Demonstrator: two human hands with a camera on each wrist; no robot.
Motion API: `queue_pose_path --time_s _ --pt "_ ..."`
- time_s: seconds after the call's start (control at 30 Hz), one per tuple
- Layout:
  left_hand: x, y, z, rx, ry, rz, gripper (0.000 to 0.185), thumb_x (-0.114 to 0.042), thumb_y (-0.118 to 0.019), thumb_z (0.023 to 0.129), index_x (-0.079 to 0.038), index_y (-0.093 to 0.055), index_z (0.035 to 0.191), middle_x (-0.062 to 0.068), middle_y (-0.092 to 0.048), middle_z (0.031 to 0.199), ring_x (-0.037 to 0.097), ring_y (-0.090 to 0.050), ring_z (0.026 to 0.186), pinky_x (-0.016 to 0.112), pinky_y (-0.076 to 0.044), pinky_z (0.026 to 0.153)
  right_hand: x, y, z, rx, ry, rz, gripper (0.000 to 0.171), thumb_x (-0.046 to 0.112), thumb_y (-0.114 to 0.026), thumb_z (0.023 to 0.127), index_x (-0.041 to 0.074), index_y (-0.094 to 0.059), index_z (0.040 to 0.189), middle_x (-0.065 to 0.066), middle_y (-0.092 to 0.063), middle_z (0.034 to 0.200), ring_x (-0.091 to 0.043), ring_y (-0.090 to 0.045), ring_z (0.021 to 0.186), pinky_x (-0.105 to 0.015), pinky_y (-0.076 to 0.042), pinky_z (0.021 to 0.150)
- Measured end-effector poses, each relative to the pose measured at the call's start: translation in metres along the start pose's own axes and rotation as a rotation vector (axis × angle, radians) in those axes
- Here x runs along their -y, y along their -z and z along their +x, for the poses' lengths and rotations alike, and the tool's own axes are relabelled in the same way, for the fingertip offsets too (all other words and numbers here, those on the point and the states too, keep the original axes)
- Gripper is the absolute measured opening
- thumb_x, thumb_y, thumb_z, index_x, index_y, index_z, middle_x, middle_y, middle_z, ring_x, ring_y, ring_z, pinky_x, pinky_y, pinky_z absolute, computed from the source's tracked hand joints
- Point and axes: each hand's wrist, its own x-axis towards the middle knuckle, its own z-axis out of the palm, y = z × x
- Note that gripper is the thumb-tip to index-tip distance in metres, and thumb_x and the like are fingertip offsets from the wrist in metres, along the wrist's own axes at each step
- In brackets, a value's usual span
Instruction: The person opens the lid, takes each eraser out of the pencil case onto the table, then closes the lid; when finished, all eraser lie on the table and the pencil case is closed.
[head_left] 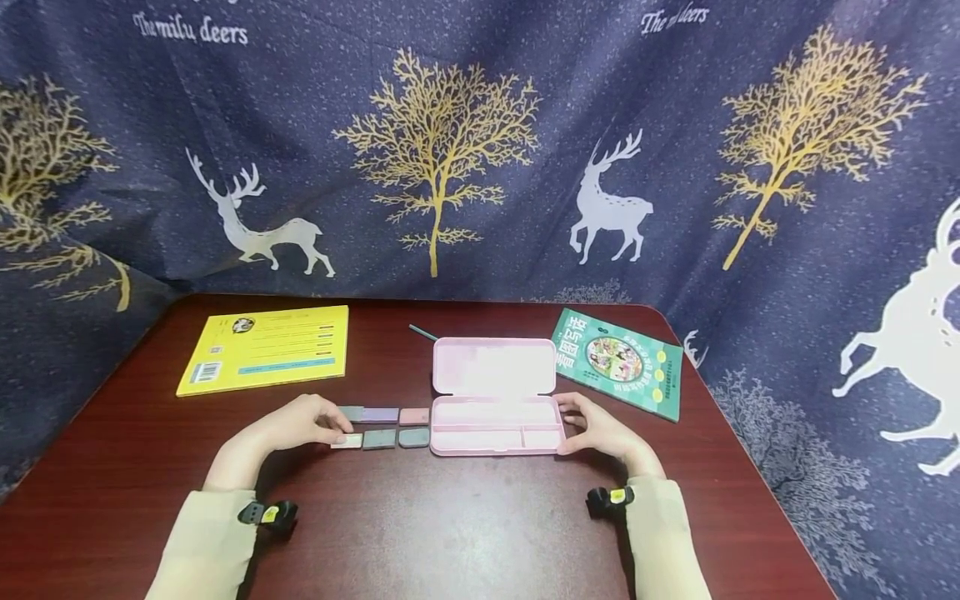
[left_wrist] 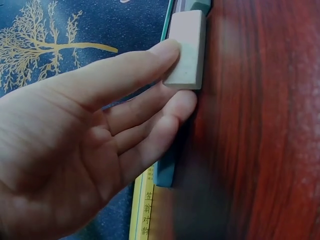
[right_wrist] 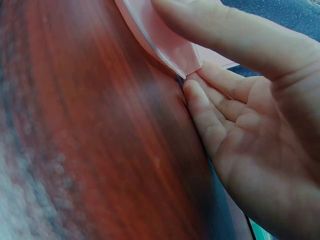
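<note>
**Pale eraser pinched at the left, pink case steadied at the right**

While the left hand (head_left: 300, 423) rests at the end of two short rows of small blocks, its thumb and fingers (left_wrist: 170, 112) pinch the pale eraser (left_wrist: 186, 50) by its long edges, at the near-left corner of the group on the dark red surface (head_left: 450, 533). It looks light, stiff and slightly grippy, so a pinch across its narrow sides should hold it well; nothing suggests it is fragile. Beside it lie the other erasers (head_left: 381, 426), grey, lilac and pink, close together but not stacked.

Just to their right sits the pink case (head_left: 495, 392), open, its lid laid back flat. The tray has a long compartment at the back and two smaller ones in front; all appear empty, though glare washes out detail. Thin plastic, probably light and prone to sliding. The right hand (head_left: 600, 429) touches its right end, fingers (right_wrist: 200, 107) fairly straight against the corner.

A yellow book (head_left: 266, 347) and a green book (head_left: 621, 361) lie farther back.
</note>
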Motion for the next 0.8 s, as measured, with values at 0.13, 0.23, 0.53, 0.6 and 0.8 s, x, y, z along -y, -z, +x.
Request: queue_pose_path --time_s 0.13,0.23,0.53,0.6,0.8 --pt "-0.0009 -0.0005 0.0002 -0.023 0.004 -0.024 0.012 -0.013 -0.076 0.083 -0.006 -0.075 0.094 -0.003 -0.071 0.082 0.005 -0.059 0.071 0.023 -0.051 0.064 0.0005 0.0001 0.0001 0.002 0.004 0.006 0.084 0.016 -0.084 0.074 -0.002 -0.037 0.141 -0.024 -0.042 0.142 -0.045 -0.039 0.135 -0.055 -0.033 0.112" --pt "-0.0013 -0.0014 0.0002 -0.036 0.015 -0.029 0.010 -0.012 -0.076 0.082 -0.007 -0.075 0.091 -0.003 -0.070 0.079 0.006 -0.058 0.068 0.023 -0.050 0.062 0.0003 0.0000 0.0000 0.001 0.003 0.003 0.084 0.015 -0.084 0.074 -0.003 -0.037 0.141 -0.025 -0.042 0.142 -0.045 -0.039 0.135 -0.055 -0.033 0.112" --pt "-0.0009 -0.0031 0.0003 -0.068 0.017 -0.016 0.010 -0.009 -0.077 0.080 -0.005 -0.076 0.089 0.000 -0.072 0.081 0.007 -0.060 0.066 0.023 -0.051 0.060 0.0001 -0.0008 0.0008 -0.005 -0.007 0.004 0.084 0.015 -0.085 0.073 -0.002 -0.038 0.140 -0.024 -0.043 0.141 -0.045 -0.040 0.134 -0.055 -0.034 0.111" --pt "-0.0014 -0.0029 0.0004 -0.078 0.015 -0.006 0.010 -0.009 -0.078 0.080 -0.005 -0.077 0.089 0.000 -0.072 0.082 0.006 -0.061 0.067 0.022 -0.051 0.060 0.0007 -0.0008 0.0006 -0.004 -0.011 0.005 0.084 0.016 -0.085 0.073 -0.002 -0.038 0.141 -0.024 -0.043 0.142 -0.045 -0.040 0.134 -0.055 -0.034 0.112" --pt "-0.0038 -0.0037 -0.0002 -0.111 0.010 0.043 0.008 -0.009 -0.079 0.079 -0.007 -0.078 0.086 0.000 -0.072 0.083 0.007 -0.061 0.073 0.022 -0.050 0.062 0.0012 -0.0006 -0.0008 -0.005 -0.016 -0.003 0.084 0.017 -0.084 0.074 -0.002 -0.037 0.141 -0.024 -0.042 0.143 -0.045 -0.040 0.134 -0.055 -0.034 0.112"
